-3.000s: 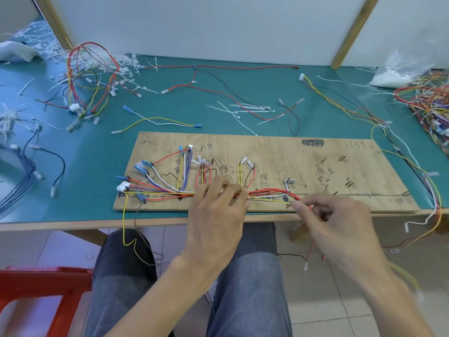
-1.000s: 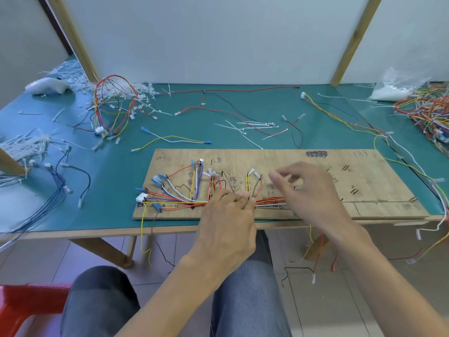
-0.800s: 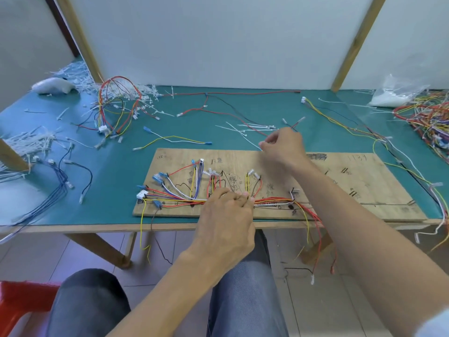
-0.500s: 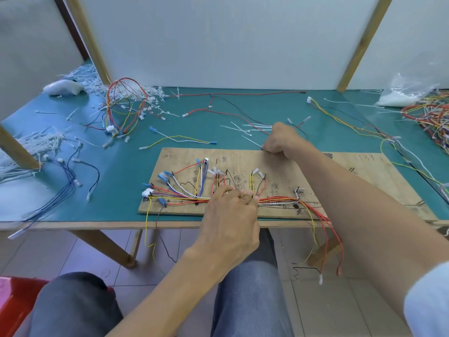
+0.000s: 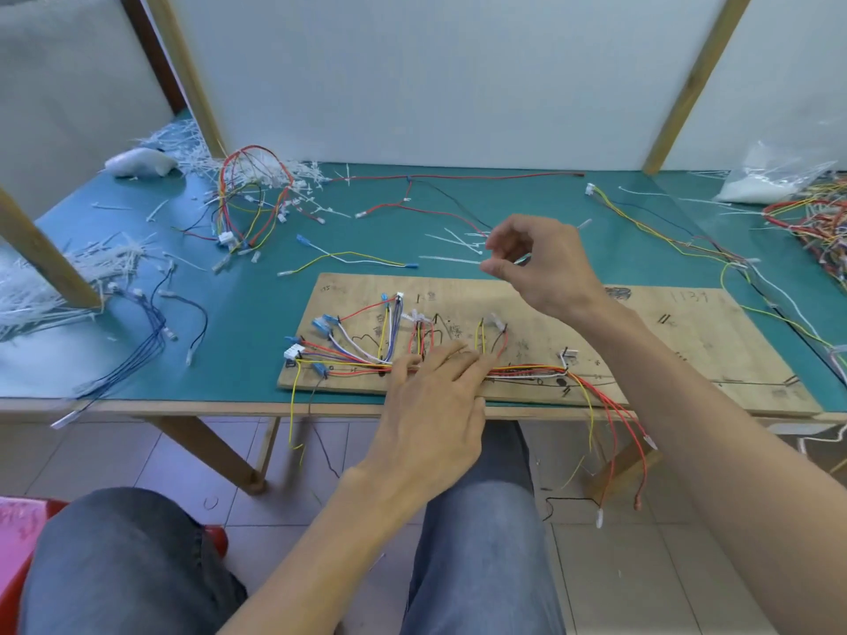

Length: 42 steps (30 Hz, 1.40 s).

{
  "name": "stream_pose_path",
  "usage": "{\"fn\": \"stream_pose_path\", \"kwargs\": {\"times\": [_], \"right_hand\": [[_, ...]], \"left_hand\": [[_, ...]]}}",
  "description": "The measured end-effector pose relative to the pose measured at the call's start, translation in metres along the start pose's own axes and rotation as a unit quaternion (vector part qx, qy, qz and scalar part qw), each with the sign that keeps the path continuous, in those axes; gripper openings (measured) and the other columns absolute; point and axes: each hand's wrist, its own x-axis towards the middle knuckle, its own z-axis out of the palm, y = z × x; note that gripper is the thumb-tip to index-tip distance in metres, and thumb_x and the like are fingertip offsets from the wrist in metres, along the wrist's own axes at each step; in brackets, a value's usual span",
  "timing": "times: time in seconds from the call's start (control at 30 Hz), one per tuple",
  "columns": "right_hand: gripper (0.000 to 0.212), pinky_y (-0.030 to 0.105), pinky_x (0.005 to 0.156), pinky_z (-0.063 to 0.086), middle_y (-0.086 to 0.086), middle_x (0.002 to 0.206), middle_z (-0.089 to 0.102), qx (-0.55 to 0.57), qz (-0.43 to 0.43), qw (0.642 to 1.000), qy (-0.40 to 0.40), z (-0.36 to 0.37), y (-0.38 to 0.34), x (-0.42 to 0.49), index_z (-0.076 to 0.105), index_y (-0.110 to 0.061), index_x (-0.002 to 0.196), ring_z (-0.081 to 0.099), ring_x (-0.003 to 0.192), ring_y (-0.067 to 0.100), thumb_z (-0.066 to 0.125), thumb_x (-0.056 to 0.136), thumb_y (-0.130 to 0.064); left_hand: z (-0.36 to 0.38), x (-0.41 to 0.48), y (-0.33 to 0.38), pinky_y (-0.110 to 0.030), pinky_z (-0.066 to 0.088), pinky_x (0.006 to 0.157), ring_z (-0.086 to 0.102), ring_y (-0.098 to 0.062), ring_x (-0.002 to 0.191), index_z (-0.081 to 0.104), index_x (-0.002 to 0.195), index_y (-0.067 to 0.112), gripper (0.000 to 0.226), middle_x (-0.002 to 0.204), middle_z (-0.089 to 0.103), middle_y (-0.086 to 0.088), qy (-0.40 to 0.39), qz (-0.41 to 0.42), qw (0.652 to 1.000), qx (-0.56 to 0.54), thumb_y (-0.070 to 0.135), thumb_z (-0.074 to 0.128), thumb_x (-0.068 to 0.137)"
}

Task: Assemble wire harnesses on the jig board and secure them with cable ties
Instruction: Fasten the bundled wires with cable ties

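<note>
A wooden jig board [image 5: 641, 341] lies on the green table mat. A wire harness [image 5: 357, 355] of red, yellow, blue and white wires is laid out on its left half. My left hand [image 5: 435, 401] rests on the main wire bundle near the board's front edge, its fingers lying fairly straight over the wires. My right hand [image 5: 545, 268] hovers above the board's far edge with curled fingers, pinching a thin white cable tie [image 5: 584, 224] whose end sticks out behind the hand. Red and yellow wire ends [image 5: 614, 433] hang off the table's front edge.
Loose white cable ties [image 5: 453, 240] lie on the mat just beyond the board. A tie pile [image 5: 114, 263] sits at the left by a wooden post. A looped harness [image 5: 247, 199] is at back left, blue wires [image 5: 151, 332] at left, a wire heap [image 5: 820, 222] and plastic bag [image 5: 770, 181] at right.
My right hand let go of the wire ends, reached to the loose ties beyond the board, and has lifted up pinching one. My left hand stayed on the bundle.
</note>
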Motion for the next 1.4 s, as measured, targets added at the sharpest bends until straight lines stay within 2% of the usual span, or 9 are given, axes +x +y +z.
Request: {"fn": "stream_pose_path", "kwargs": {"times": [0.17,0.27,0.37,0.6,0.8,1.03,1.17,1.27,1.4], "right_hand": [[0.020,0.025,0.074,0.058,-0.008,0.082,0.075,0.031,-0.062,0.996,-0.047,-0.004,-0.033,-0.027,0.073,-0.021,0.097,0.071,0.077,0.010,0.089,0.085,-0.021],[0.021,0.032,0.076,0.059,-0.008,0.083,0.075,0.035,-0.078,0.993,-0.076,-0.008,-0.049,-0.037,0.074,-0.021,0.098,0.070,0.077,0.010,0.089,0.084,-0.020],[0.021,0.042,0.079,0.059,-0.007,0.081,0.075,0.042,-0.089,0.986,-0.132,-0.009,-0.065,-0.046,0.073,-0.022,0.096,0.071,0.076,0.013,0.090,0.083,-0.019],[0.022,0.041,0.080,0.060,-0.002,0.085,0.076,0.103,-0.106,0.971,-0.186,0.012,-0.097,-0.051,0.075,-0.015,0.104,0.072,0.079,0.017,0.087,0.086,-0.013],[0.007,0.026,0.067,0.055,0.005,0.083,0.078,0.322,0.057,0.936,-0.132,0.067,-0.101,-0.076,0.079,-0.014,0.099,0.070,0.074,0.015,0.081,0.093,-0.017],[0.006,0.033,0.074,0.060,0.001,0.082,0.079,0.352,0.066,0.932,-0.054,0.098,-0.085,-0.093,0.082,-0.020,0.088,0.069,0.077,0.012,0.081,0.094,-0.019],[0.003,0.025,0.073,0.055,-0.002,0.084,0.078,0.372,0.069,0.926,0.000,0.099,-0.077,-0.095,0.083,-0.020,0.090,0.066,0.073,0.010,0.083,0.090,-0.023],[0.004,0.022,0.071,0.054,-0.003,0.085,0.078,0.387,0.076,0.919,-0.001,0.095,-0.074,-0.096,0.083,-0.024,0.089,0.065,0.070,0.011,0.083,0.088,-0.028],[0.009,0.022,0.069,0.054,0.008,0.079,0.075,0.401,0.075,0.912,-0.047,0.096,-0.079,-0.105,0.083,-0.016,0.090,0.066,0.069,0.015,0.081,0.088,-0.024]], "left_hand": [[-0.005,-0.008,-0.005,-0.045,0.026,0.119,0.032,-0.010,0.150,0.049,0.149,0.035,0.046,0.156,0.049,0.011,0.043,0.027,0.998,-0.022,0.029,0.049,0.104],[-0.017,-0.016,-0.009,-0.044,0.040,0.107,0.054,-0.014,0.131,0.070,0.125,0.025,0.026,0.129,0.069,0.008,0.150,0.046,0.986,-0.061,0.025,0.061,0.101],[-0.043,-0.019,-0.031,-0.039,0.045,0.092,0.058,-0.022,0.106,0.072,0.111,0.021,0.019,0.106,0.064,0.004,0.265,0.006,0.962,-0.067,0.034,0.068,0.099],[-0.067,-0.026,-0.083,-0.025,0.040,0.072,0.052,-0.005,0.081,0.076,0.094,0.020,0.016,0.086,0.057,0.018,0.156,0.005,0.973,-0.169,0.032,0.068,0.101],[-0.052,-0.032,-0.095,-0.036,0.046,0.067,0.056,-0.020,0.076,0.081,0.096,0.028,0.015,0.085,0.070,0.009,0.178,-0.084,0.918,-0.345,0.039,0.071,0.099],[-0.049,-0.035,-0.093,-0.017,0.040,0.068,0.055,-0.011,0.080,0.080,0.102,0.033,0.015,0.093,0.069,0.020,0.190,-0.092,0.936,-0.281,0.043,0.070,0.099],[-0.053,-0.080,-0.123,-0.016,0.045,0.066,0.064,-0.007,0.078,0.064,0.088,0.034,0.016,0.079,0.065,0.016,0.290,-0.244,0.910,-0.166,0.048,0.069,0.094],[-0.038,-0.110,-0.128,-0.017,0.049,0.062,0.067,0.004,0.072,0.064,0.082,0.035,0.022,0.072,0.068,0.023,0.190,-0.332,0.913,-0.142,0.055,0.074,0.086],[-0.025,-0.111,-0.121,-0.019,0.058,0.071,0.069,0.008,0.071,0.071,0.089,0.033,0.009,0.071,0.072,0.024,0.121,-0.332,0.911,-0.213,0.040,0.078,0.088]]}}
